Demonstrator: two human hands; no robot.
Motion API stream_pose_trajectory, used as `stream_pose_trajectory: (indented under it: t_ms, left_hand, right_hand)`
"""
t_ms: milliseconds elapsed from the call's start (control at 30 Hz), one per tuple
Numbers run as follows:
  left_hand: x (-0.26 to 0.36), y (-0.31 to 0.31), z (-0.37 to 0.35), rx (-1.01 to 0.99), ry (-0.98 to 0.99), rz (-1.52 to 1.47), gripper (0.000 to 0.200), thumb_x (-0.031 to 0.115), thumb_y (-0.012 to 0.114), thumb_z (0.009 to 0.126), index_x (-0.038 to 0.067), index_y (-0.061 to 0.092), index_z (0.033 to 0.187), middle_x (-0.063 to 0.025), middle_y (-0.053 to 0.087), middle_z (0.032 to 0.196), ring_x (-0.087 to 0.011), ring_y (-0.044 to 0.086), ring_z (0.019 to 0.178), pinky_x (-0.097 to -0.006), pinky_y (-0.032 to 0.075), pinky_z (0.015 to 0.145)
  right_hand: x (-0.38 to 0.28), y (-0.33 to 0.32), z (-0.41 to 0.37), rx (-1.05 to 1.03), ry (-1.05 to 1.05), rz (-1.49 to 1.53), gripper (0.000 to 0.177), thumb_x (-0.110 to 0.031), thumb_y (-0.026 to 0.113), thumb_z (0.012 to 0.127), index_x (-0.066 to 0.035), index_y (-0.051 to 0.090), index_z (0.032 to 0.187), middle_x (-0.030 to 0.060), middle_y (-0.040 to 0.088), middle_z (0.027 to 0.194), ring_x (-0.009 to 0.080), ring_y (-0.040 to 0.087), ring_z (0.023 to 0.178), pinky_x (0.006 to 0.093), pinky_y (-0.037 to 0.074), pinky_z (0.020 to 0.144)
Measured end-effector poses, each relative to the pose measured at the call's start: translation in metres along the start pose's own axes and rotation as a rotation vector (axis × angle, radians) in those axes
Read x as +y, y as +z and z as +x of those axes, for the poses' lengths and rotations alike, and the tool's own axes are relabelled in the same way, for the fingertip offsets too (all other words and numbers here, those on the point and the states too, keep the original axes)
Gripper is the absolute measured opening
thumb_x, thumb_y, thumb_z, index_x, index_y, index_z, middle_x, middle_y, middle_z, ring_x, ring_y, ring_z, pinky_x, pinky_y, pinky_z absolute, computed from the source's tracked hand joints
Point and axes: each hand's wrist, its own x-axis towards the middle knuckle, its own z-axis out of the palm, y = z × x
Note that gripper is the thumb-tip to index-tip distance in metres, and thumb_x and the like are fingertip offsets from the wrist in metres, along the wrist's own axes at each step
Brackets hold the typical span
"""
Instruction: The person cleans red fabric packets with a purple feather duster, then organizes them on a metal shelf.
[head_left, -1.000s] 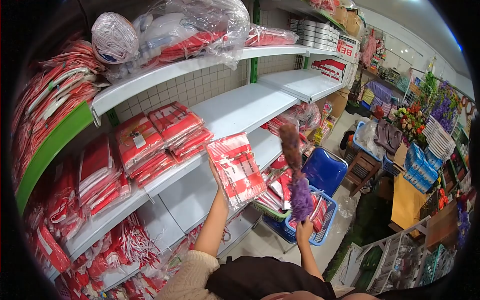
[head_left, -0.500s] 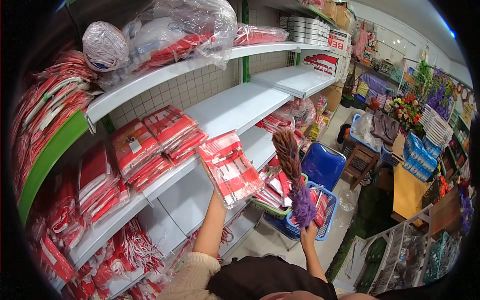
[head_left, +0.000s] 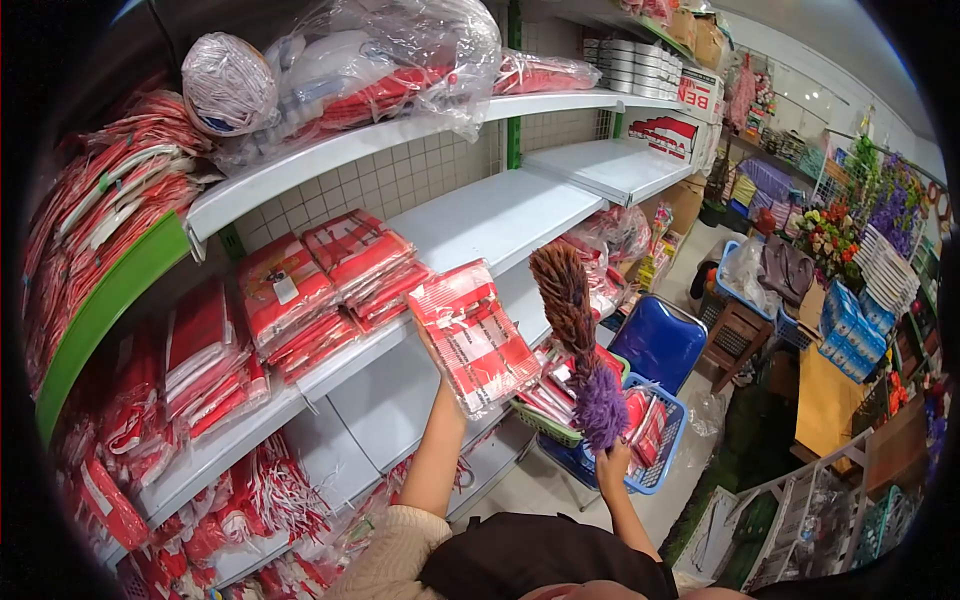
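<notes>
While the left hand (head_left: 437,372) gripped a stack of red-and-white packets (head_left: 475,335) from below, it held them at the front edge of the white shelf (head_left: 500,215), just beside the piled red packs (head_left: 330,275); the right hand (head_left: 612,467) was clenched around the handle of a feather duster (head_left: 578,330), which stood upright above a blue basket (head_left: 660,445); the print on the packets was too small to read; a carton (head_left: 700,92) farther along showed the red letters "BEN".

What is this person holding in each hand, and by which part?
The left hand grips a red-and-white packet by its lower edge; the right hand grips a feather duster by its bottom end.
</notes>
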Motion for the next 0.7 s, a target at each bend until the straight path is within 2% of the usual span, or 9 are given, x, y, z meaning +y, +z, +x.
stream_pose_trajectory:
  t_ms: [100, 200, 233, 367, 467, 500, 600, 633, 700]
  left_hand:
    - [-0.007, 0.003, 0.011, 0.021, -0.077, -0.122, 0.055, 0.048, 0.048, 0.081, 0.012, 0.052, 0.122, -0.0067, 0.058, 0.116, -0.0187, 0.056, 0.101, -0.0345, 0.045, 0.087]
    - [-0.014, 0.006, 0.015, 0.036, -0.155, -0.254, 0.055, 0.048, 0.048, 0.081, 0.012, 0.051, 0.122, -0.0066, 0.057, 0.117, -0.0187, 0.056, 0.102, -0.0346, 0.044, 0.088]
    - [-0.015, 0.007, 0.017, 0.041, -0.189, -0.311, 0.055, 0.048, 0.048, 0.081, 0.012, 0.051, 0.122, -0.0066, 0.057, 0.117, -0.0187, 0.056, 0.102, -0.0346, 0.044, 0.088]
    - [-0.02, 0.008, 0.017, 0.07, -0.295, -0.521, 0.055, 0.048, 0.048, 0.082, 0.012, 0.05, 0.123, -0.0066, 0.057, 0.118, -0.0188, 0.055, 0.102, -0.0348, 0.044, 0.088]
    - [-0.02, 0.009, 0.012, 0.098, -0.379, -0.693, 0.055, 0.048, 0.048, 0.082, 0.012, 0.05, 0.123, -0.0066, 0.056, 0.118, -0.0188, 0.055, 0.103, -0.0349, 0.044, 0.088]
    - [-0.019, 0.009, 0.011, 0.112, -0.402, -0.749, 0.055, 0.048, 0.048, 0.082, 0.012, 0.05, 0.123, -0.0066, 0.056, 0.118, -0.0188, 0.055, 0.103, -0.0349, 0.044, 0.088]
    - [-0.018, 0.006, 0.004, 0.177, -0.468, -0.924, 0.055, 0.048, 0.047, 0.082, 0.012, 0.049, 0.124, -0.0065, 0.056, 0.119, -0.0189, 0.054, 0.103, -0.035, 0.043, 0.089]
    - [-0.017, 0.003, 0.003, 0.21, -0.487, -0.991, 0.055, 0.048, 0.047, 0.082, 0.012, 0.049, 0.124, -0.0065, 0.056, 0.119, -0.0189, 0.054, 0.104, -0.0351, 0.043, 0.089]
    - [-0.015, -0.007, 0.005, 0.275, -0.512, -1.098, 0.055, 0.048, 0.047, 0.082, 0.012, 0.048, 0.124, -0.0065, 0.055, 0.119, -0.0189, 0.054, 0.104, -0.0351, 0.043, 0.089]
  right_hand:
    - [0.011, 0.009, 0.016, -0.044, -0.191, -0.027, 0.014, -0.01, 0.056, 0.066, 0.001, 0.049, 0.069, 0.0232, 0.051, 0.06, 0.0407, 0.053, 0.063, 0.047, 0.039, 0.055]
    - [0.017, 0.012, 0.041, -0.168, -0.255, -0.117, 0.015, -0.01, 0.057, 0.071, 0.004, 0.055, 0.076, 0.0251, 0.055, 0.066, 0.0414, 0.054, 0.063, 0.0454, 0.041, 0.055]
    - [0.019, 0.016, 0.046, -0.147, -0.206, -0.148, 0.016, -0.011, 0.057, 0.073, 0.005, 0.055, 0.077, 0.025, 0.055, 0.065, 0.0408, 0.054, 0.06, 0.0449, 0.04, 0.053]
    - [-0.002, 0.024, 0.068, -0.074, -0.015, 0.145, 0.014, -0.009, 0.053, 0.074, 0.005, 0.054, 0.077, 0.0259, 0.053, 0.061, 0.0405, 0.053, 0.055, 0.0433, 0.038, 0.051]
    - [-0.007, 0.031, 0.08, -0.115, -0.195, 0.09, 0.015, -0.01, 0.058, 0.068, 0.002, 0.052, 0.071, 0.0237, 0.053, 0.061, 0.0414, 0.053, 0.059, 0.047, 0.039, 0.053]
    - [-0.013, 0.034, 0.085, -0.092, -0.292, 0.16, 0.015, -0.01, 0.06, 0.064, 0.001, 0.05, 0.066, 0.0228, 0.051, 0.058, 0.0404, 0.052, 0.056, 0.0475, 0.039, 0.053]
    - [-0.013, 0.045, 0.1, -0.22, -0.485, -0.026, 0.018, -0.011, 0.062, 0.061, 0.0, 0.049, 0.064, 0.0212, 0.05, 0.056, 0.0397, 0.051, 0.054, 0.0476, 0.039, 0.052]
    - [-0.021, 0.048, 0.105, -0.229, -0.476, -0.012, 0.012, -0.009, 0.057, 0.069, 0.001, 0.051, 0.067, 0.0238, 0.052, 0.06, 0.04, 0.052, 0.055, 0.048, 0.038, 0.051]
    - [-0.018, 0.069, 0.117, -0.204, -0.383, -0.019, 0.017, -0.012, 0.061, 0.064, 0.0, 0.05, 0.067, 0.0216, 0.051, 0.058, 0.0402, 0.052, 0.054, 0.0483, 0.039, 0.051]
